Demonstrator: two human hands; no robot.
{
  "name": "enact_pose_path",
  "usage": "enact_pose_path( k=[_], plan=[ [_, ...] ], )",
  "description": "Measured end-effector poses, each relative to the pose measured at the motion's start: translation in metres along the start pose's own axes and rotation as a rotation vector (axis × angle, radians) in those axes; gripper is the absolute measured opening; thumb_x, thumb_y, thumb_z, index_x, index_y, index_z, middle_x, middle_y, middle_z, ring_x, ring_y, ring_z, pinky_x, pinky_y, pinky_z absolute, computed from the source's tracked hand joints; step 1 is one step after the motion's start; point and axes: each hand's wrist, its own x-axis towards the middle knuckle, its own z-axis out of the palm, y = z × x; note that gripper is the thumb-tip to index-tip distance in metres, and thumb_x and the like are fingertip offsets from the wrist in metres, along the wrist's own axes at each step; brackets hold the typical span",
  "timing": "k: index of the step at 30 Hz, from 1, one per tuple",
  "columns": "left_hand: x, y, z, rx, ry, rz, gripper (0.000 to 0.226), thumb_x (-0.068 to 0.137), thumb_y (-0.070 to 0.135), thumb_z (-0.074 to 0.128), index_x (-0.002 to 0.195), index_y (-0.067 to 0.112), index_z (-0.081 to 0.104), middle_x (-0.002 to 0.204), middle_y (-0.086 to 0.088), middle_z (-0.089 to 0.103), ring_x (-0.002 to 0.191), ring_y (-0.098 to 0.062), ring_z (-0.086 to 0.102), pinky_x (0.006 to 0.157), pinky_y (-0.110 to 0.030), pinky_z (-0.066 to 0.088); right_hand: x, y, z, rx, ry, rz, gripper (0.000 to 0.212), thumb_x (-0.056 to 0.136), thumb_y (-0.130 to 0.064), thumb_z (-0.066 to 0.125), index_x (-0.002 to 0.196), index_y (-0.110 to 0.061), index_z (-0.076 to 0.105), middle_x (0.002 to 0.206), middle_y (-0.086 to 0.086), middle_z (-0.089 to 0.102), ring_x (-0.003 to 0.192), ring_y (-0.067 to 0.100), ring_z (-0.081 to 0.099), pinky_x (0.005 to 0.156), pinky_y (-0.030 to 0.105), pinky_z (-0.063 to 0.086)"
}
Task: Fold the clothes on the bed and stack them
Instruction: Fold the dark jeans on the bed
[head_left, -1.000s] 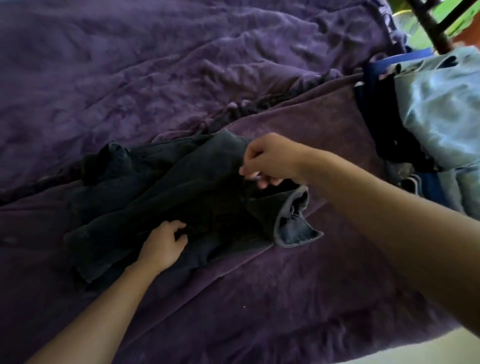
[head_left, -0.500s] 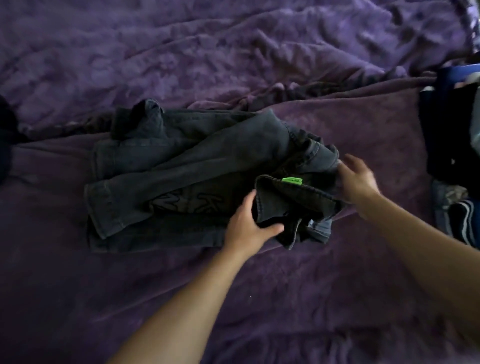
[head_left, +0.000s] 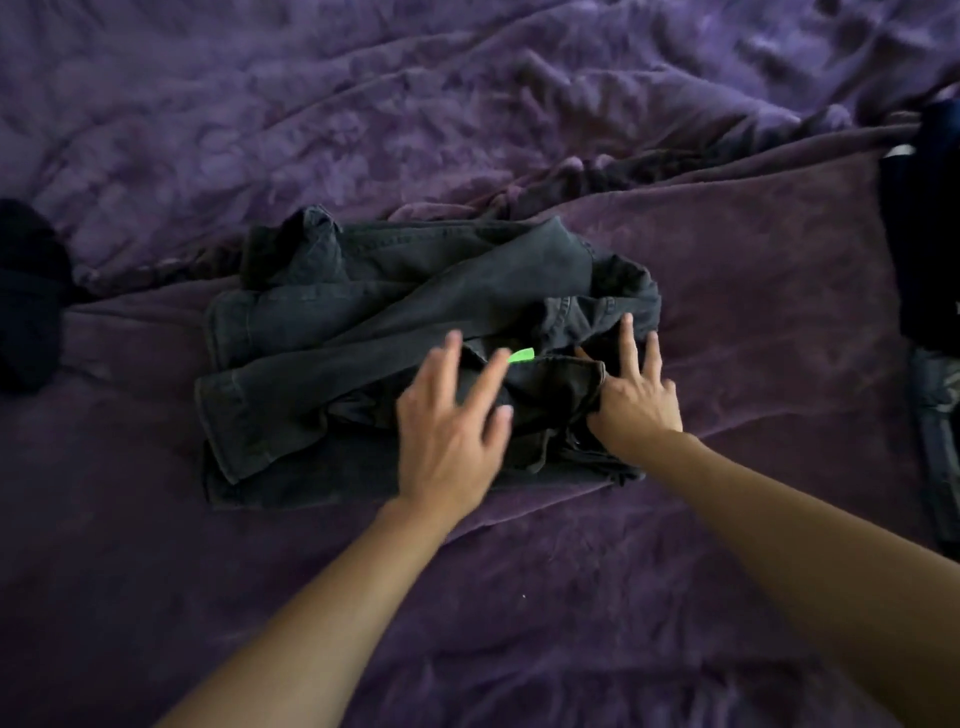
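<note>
Left hand (head_left: 452, 436), fingers spread and straight, reaches over the folded dark denim garment (head_left: 363, 312) on the purple bed (head_left: 727, 260), while the right hand (head_left: 636, 400) presses flat-fingered on its right end.

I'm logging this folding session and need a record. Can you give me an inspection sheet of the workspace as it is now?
Surface: purple blanket, rumpled, covering the bed.
Job's things: denim garment, dark, partly folded, bunched at its right end; green tag showing; other clothes at the right edge.
Clutter: dark item at the left edge, too dim to identify.
Hands: left hand open, fingers spread over the garment, blurred; right hand open, fingers flat on its right end.
Cables: nothing seen.
Surroundings: nothing seen beyond the bed.
</note>
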Motion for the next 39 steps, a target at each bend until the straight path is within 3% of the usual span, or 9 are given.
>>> enact_pose_path(
  k=[3, 7, 11, 16, 21, 25, 31, 36, 39],
  plan=[
    [0.009, 0.012, 0.023, 0.123, -0.238, 0.079, 0.05, 0.094, 0.048, 0.041, 0.143, 0.038, 0.036, 0.159, -0.009, 0.013, 0.145, -0.037, 0.013, 0.107, -0.062, 0.021, -0.008, 0.027, -0.008, 0.277, 0.206, -0.066, 0.056, 0.087, -0.032, 0.062, 0.14, -0.034, 0.044, 0.161, -0.004, 0.006, 0.144, 0.027, 0.018, 0.096, 0.053, 0.045],
    [-0.003, -0.037, 0.054, 0.272, -0.59, 0.018, 0.055, 0.098, 0.046, 0.034, 0.15, 0.039, 0.014, 0.16, -0.001, -0.011, 0.146, -0.033, -0.009, 0.115, -0.058, 0.009, -0.003, 0.048, -0.011, 0.782, 0.239, 0.295, 0.078, 0.079, -0.043, 0.075, 0.144, -0.025, 0.035, 0.137, 0.0, 0.05, 0.113, 0.016, 0.057, 0.098, 0.038, 0.047],
    [0.001, -0.044, 0.059, 0.284, -0.649, 0.051, 0.059, 0.099, 0.042, 0.033, 0.151, 0.036, 0.005, 0.159, -0.003, -0.017, 0.145, -0.034, -0.015, 0.117, -0.055, 0.004, 0.01, 0.03, -0.017, 1.161, 0.094, 0.363, 0.071, 0.074, -0.032, 0.082, 0.135, -0.023, 0.048, 0.116, -0.006, 0.062, 0.097, 0.007, 0.062, 0.075, 0.019, 0.054],
    [0.011, -0.051, 0.034, 0.064, -0.696, 0.025, 0.054, 0.099, 0.035, 0.038, 0.149, 0.035, 0.02, 0.161, 0.002, -0.002, 0.147, -0.028, -0.004, 0.118, -0.049, 0.008, -0.011, -0.007, -0.063, 1.324, 0.064, 0.38, 0.052, 0.072, -0.02, 0.083, 0.117, -0.018, 0.057, 0.104, 0.003, 0.071, 0.082, 0.015, 0.071, 0.062, 0.03, 0.059],
    [-0.01, -0.081, -0.028, -0.748, -0.396, -0.418, 0.019, 0.096, 0.023, 0.051, 0.105, 0.021, 0.068, 0.105, 0.006, 0.069, 0.104, -0.012, 0.062, 0.089, -0.03, 0.049, -0.055, -0.105, -0.119, 1.109, 0.214, 0.177, 0.055, 0.074, -0.029, 0.082, 0.119, -0.02, 0.051, 0.099, -0.005, 0.066, 0.082, 0.007, 0.066, 0.059, 0.02, 0.057],
    [-0.055, -0.153, -0.078, -0.793, -0.01, -0.667, 0.017, 0.092, 0.007, 0.054, 0.097, 0.014, 0.07, 0.089, 0.001, 0.071, 0.086, -0.011, 0.065, 0.076, -0.025, 0.05, -0.062, -0.217, -0.124, 0.69, 0.246, -0.057, 0.064, 0.078, -0.038, 0.073, 0.131, -0.024, 0.041, 0.117, 0.006, 0.064, 0.105, 0.03, 0.061, 0.091, 0.039, 0.049],
    [-0.123, -0.264, -0.111, -0.801, 0.298, -0.983, 0.022, 0.085, -0.002, 0.05, 0.086, 0.013, 0.066, 0.076, -0.012, 0.067, 0.081, -0.032, 0.066, 0.067, -0.032, 0.048, -0.026, -0.362, -0.046, 0.449, -0.096, -0.226, 0.072, 0.087, -0.04, 0.063, 0.143, -0.017, 0.025, 0.126, 0.015, 0.054, 0.113, 0.036, 0.054, 0.09, 0.04, 0.043],
    [-0.126, -0.273, -0.117, -0.573, 0.416, -0.85, 0.032, 0.082, 0.024, 0.046, 0.103, 0.013, 0.067, 0.098, -0.013, 0.067, 0.092, -0.03, 0.064, 0.085, -0.038, 0.048, -0.013, -0.358, -0.015, 0.669, -0.297, -0.262, 0.062, 0.097, -0.018, 0.05, 0.152, -0.027, 0.024, 0.122, 0.005, 0.058, 0.102, 0.024, 0.061, 0.083, 0.033, 0.052],
    [-0.09, -0.22, -0.109, -0.291, 0.396, -0.53, 0.037, 0.09, 0.03, 0.045, 0.118, 0.015, 0.065, 0.122, -0.016, 0.058, 0.112, -0.035, 0.054, 0.093, -0.044, 0.044, -0.012, -0.313, -0.018, 0.566, 0.153, -0.4, 0.049, 0.092, -0.005, 0.047, 0.139, -0.018, 0.048, 0.114, 0.007, 0.064, 0.103, 0.025, 0.063, 0.086, 0.038, 0.052]
  ],
)
